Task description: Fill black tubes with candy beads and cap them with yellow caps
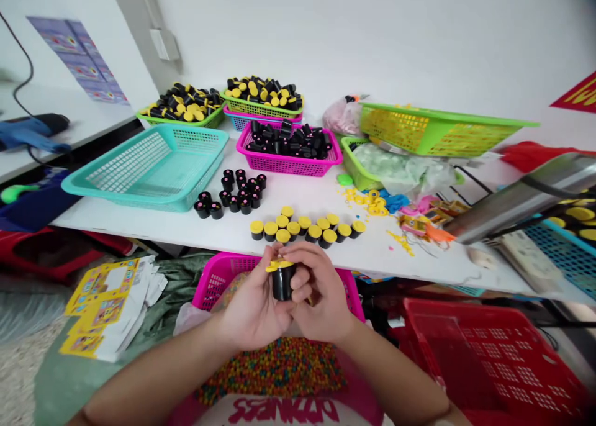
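Note:
Both hands hold one small black container [281, 283] with a yellow lid [278, 265] on top. My left hand [251, 308] supports it from the left, thumb near the lid. My right hand [321, 289] wraps round from the right, its fingers on the lid and side. Below them sits a magenta basket [212, 277] with many small coloured balls [279, 367]. Just beyond, several yellow-lidded black containers [293, 228] stand upright on the white table [223, 230]. Farther left on it are several black containers [242, 196] without yellow lids, pink showing inside some.
A turquoise basket [162, 197] stands at the left. Behind are a magenta basket [288, 164] of black containers and green baskets [263, 108] heaped with yellow-lidded ones. Loose yellow pieces [372, 202] lie at the right, near a metal tube [521, 196]. A red crate [465, 308] stands lower right.

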A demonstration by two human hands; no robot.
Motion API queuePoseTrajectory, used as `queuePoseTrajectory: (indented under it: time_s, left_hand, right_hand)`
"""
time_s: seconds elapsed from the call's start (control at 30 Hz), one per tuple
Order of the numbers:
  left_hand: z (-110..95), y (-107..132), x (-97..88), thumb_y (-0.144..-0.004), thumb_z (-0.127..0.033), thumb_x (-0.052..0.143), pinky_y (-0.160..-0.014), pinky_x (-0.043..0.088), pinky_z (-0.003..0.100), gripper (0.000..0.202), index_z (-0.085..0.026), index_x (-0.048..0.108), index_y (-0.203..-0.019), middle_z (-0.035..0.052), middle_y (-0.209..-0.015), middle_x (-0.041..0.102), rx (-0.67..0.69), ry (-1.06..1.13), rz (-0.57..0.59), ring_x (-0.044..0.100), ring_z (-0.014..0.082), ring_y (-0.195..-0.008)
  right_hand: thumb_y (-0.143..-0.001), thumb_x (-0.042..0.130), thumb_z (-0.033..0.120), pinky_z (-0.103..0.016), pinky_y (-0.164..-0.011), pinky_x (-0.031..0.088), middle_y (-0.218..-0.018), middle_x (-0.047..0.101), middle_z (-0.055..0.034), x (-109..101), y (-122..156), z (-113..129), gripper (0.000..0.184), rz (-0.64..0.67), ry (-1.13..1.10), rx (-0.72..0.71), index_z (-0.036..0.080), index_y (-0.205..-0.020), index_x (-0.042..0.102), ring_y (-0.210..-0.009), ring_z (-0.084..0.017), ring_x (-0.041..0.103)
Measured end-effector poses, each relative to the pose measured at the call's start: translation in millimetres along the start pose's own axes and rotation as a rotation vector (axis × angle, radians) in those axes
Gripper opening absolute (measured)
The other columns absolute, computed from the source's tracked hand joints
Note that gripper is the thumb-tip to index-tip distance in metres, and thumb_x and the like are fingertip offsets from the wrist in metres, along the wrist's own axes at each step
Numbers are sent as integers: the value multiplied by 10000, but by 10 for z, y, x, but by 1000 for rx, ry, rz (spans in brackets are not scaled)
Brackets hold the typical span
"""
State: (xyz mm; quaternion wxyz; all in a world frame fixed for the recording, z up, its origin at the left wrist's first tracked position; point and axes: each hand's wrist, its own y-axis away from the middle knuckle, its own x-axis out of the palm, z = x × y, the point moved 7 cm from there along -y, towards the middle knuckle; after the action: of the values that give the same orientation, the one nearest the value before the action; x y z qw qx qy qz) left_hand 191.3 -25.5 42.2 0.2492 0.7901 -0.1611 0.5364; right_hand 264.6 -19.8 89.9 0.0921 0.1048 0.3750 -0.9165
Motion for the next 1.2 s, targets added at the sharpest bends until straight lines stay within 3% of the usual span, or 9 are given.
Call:
queuePoseTrajectory:
  time_s: [0.27, 0.37, 0.5, 0.6, 0.7, 0.9, 1.03, 1.1, 1.2]
  left_hand:
    - [-25, -7, -46, -933, -527, 455, -531, 415, 172, 321, -211, 504, -901, -21, -683, 483, 89, -159, -19, 481, 102, -617]
    - [-170, 92, -102, -902, -615, 429, -611, 454, 227, 401, -288, 435, -1133, -17, -786, 547, 269, -520, -14, 541, 128, -691]
    - [-357, 252, 63, -922, -488, 465, -914, 431, 387, 344, -258, 489, -1176, 67, -1040, 582, 575, -1268, 99, 561, 213, -995]
    - [-451, 304, 172, -869, -381, 529, -924, 393, 426, 261, -248, 616, -1076, 84, -1042, 590, 730, -1688, 159, 518, 266, -998]
    - [-579, 299, 60, -798, -441, 571, -839, 414, 411, 344, -313, 671, -1101, 70, -980, 582, 707, -1900, 30, 441, 259, -873]
    - [-615, 361, -36, -730, -472, 661, -787, 419, 372, 464, -329, 652, -1171, 72, -1050, 581, 740, -2117, -44, 417, 247, -868]
    - [-797, 364, 13, -834, -383, 600, -793, 430, 378, 329, -235, 618, -1127, 78, -1047, 639, 968, -2179, -304, 549, 243, -901]
    - [-960, 369, -64, -858, -412, 578, -799, 452, 397, 330, -186, 593, -1098, 104, -1026, 668, 1115, -2176, -511, 611, 262, -914]
    - [-1164, 279, -364, -872, -440, 550, -760, 500, 403, 466, -158, 488, -1237, 125, -1043, 682, 1081, -2197, -724, 663, 280, -882]
  right_hand:
    - [-744, 622, 143, -427, -926, 528, -1142, 601, -77, -23, -2, 13, 471, 53, 8, -35, 269, -1190, 539, -1069, -243, 606]
    - [-752, 736, 268, -443, -947, 521, -1185, 587, -87, -29, 8, -54, 456, 142, -134, 51, 288, -1176, 570, -1134, -267, 581]
    - [-757, 771, 322, -452, -993, 481, -1106, 606, -45, -89, 21, -104, 338, 37, -332, 88, 320, -1070, 644, -1162, -250, 565]
    - [-682, 795, 503, -367, -874, 535, -1105, 597, -44, 66, 75, -312, 573, 66, -575, 346, 310, -1184, 598, -1055, -207, 600]
    - [-654, 782, 567, -278, -715, 540, -918, 633, -31, 359, 208, -453, 573, 277, -852, 652, 211, -1084, 653, -827, -155, 626]
    - [-697, 803, 387, -247, -690, 519, -844, 652, -3, 363, 216, -462, 384, 289, -841, 719, 183, -993, 667, -718, -105, 610]
    - [-723, 772, 390, -289, -691, 539, -939, 673, -20, -87, -69, -541, 643, 220, -482, 512, 252, -1295, 515, -733, -125, 634]
    - [-786, 711, 378, -302, -702, 535, -862, 672, -12, -627, -279, -732, 559, 17, -95, 382, 255, -1298, 525, -720, -137, 626]
    - [-842, 611, 419, -336, -750, 533, -895, 674, -50, -1584, -480, -1149, 300, -303, 422, 313, 206, -1048, 662, -819, -184, 637]
